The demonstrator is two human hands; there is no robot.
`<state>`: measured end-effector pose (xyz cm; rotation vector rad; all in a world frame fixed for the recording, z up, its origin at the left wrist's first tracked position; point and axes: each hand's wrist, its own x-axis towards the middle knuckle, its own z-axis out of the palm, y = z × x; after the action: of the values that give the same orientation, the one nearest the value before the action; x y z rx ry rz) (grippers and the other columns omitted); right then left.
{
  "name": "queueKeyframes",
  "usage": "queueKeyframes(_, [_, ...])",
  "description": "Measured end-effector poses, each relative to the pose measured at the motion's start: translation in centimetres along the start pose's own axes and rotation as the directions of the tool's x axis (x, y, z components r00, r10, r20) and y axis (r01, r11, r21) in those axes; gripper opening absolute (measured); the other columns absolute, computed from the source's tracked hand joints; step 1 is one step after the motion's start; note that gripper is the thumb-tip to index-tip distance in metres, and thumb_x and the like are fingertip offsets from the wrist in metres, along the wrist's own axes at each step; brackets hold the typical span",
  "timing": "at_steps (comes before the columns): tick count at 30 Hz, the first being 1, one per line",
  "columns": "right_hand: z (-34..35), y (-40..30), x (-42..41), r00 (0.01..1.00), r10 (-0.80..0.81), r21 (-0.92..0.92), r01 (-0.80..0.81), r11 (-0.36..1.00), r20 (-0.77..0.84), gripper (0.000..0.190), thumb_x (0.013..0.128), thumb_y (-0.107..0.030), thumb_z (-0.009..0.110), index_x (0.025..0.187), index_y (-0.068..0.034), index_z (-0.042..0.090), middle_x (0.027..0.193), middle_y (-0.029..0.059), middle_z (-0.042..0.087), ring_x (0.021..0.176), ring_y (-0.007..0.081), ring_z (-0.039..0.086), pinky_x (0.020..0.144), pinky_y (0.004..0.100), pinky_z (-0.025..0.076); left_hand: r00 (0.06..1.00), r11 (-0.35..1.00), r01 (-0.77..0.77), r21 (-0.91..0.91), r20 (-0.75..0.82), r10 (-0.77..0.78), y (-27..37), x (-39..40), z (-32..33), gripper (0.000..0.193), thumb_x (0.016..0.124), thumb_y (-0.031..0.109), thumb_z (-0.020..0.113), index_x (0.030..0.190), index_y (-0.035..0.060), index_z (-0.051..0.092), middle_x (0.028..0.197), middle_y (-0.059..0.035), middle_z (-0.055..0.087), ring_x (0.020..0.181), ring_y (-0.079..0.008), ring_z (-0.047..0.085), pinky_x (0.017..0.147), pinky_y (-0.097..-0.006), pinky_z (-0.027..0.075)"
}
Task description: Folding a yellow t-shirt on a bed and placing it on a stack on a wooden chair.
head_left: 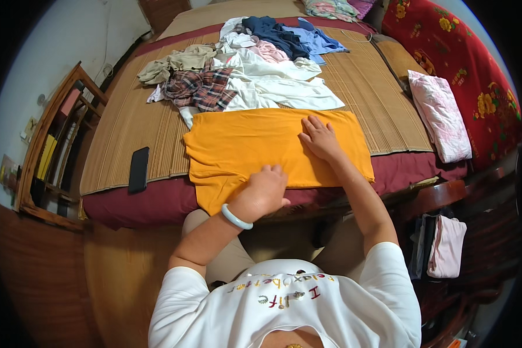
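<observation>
An orange-yellow shirt (261, 139) lies folded lengthwise across the front edge of the bed, its sleeve hanging down at the lower left. My left hand (263, 191), with a pale bangle on the wrist, is at the shirt's lower edge, its fingers partly curled; whether it pinches cloth I cannot tell. My right hand (319, 137) rests palm down on the right part of the shirt, fingers spread. Just behind the shirt is a loose pile with white garments (282, 87), a plaid shirt (200, 89), a beige garment (178, 63) and dark blue clothing (276, 37).
A black smartphone (138, 169) lies on the woven mat (113, 152) at left. A folded pink-and-white cloth (441, 115) sits at the bed's right edge, by a red floral cover (474, 78). Folded clothes (447, 247) rest on dark wooden furniture at lower right. A wooden frame (26, 174) leans at left.
</observation>
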<state>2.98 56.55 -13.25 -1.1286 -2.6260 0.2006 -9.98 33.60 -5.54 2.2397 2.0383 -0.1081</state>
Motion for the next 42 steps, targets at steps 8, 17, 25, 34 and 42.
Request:
queueKeyframes(8, [-0.7, -7.9, -1.1, 0.903, -0.404, 0.100, 0.393, 0.914, 0.147, 0.058, 0.098, -0.044, 0.048, 0.147, -0.014, 0.041, 0.155, 0.0122, 0.032, 0.146, 0.0293, 0.025, 0.117, 0.0534, 0.017, 0.979, 0.991, -0.095, -0.095, -0.188, 0.076, -2.4, 0.9, 2.8, 0.029, 0.079, 0.024, 0.074, 0.095, 0.0039, 0.060, 0.084, -0.0155, 0.065, 0.080, -0.0315, 0.065, 0.066, -0.0414, 0.055])
queueKeyframes(17, [1.9, -5.5, 7.2, 0.986, -0.119, -0.016, 0.121, 0.992, 0.120, 0.066, 0.097, -0.053, 0.044, 0.150, -0.013, 0.036, 0.158, 0.0099, 0.029, 0.147, 0.0269, 0.022, 0.118, 0.0493, 0.017, 0.971, 0.945, -0.229, -0.235, 0.018, 0.239, -2.5, 1.8, 2.9, 0.020, 0.083, 0.022, 0.067, 0.091, 0.0035, 0.066, 0.081, -0.0183, 0.068, 0.079, -0.0390, 0.066, 0.070, -0.0489, 0.052])
queueKeyframes(25, [2.6, -12.8, 4.0, 0.723, -0.683, 0.221, 0.652, 0.725, 0.105, 0.061, 0.096, -0.046, 0.050, 0.147, -0.013, 0.040, 0.154, 0.0139, 0.035, 0.144, 0.0283, 0.030, 0.116, 0.0523, 0.021, 0.969, 0.967, -0.155, -0.203, -0.224, 0.108, -6.1, 0.0, 0.6, 0.030, 0.081, 0.034, 0.072, 0.088, 0.0056, 0.068, 0.090, -0.0163, 0.070, 0.085, -0.0334, 0.067, 0.076, -0.0430, 0.053])
queueKeyframes(34, [4.2, -11.2, 11.4, 0.916, -0.390, -0.014, 0.392, 0.920, 0.092, 0.065, 0.096, -0.050, 0.048, 0.148, -0.013, 0.039, 0.155, 0.0121, 0.034, 0.144, 0.0280, 0.030, 0.117, 0.0515, 0.019, 0.964, 0.993, 0.066, -0.098, 0.264, -0.038, -5.9, 1.3, 0.5, 0.033, 0.083, 0.039, 0.070, 0.088, 0.0064, 0.075, 0.086, -0.0129, 0.072, 0.085, -0.0321, 0.069, 0.073, -0.0450, 0.054])
queueKeyframes(42, [3.5, -19.6, 6.8, 0.700, -0.698, 0.172, 0.676, 0.716, 0.154, 0.063, 0.096, -0.046, 0.051, 0.148, -0.013, 0.037, 0.154, 0.0123, 0.035, 0.144, 0.0275, 0.029, 0.117, 0.0516, 0.020, 0.933, 0.998, 0.032, -0.059, 0.360, -0.009, -6.1, 1.0, -0.4, 0.020, 0.084, 0.018, 0.063, 0.097, 0.0096, 0.076, 0.102, -0.0078, 0.073, 0.094, -0.0269, 0.070, 0.074, -0.0428, 0.055])
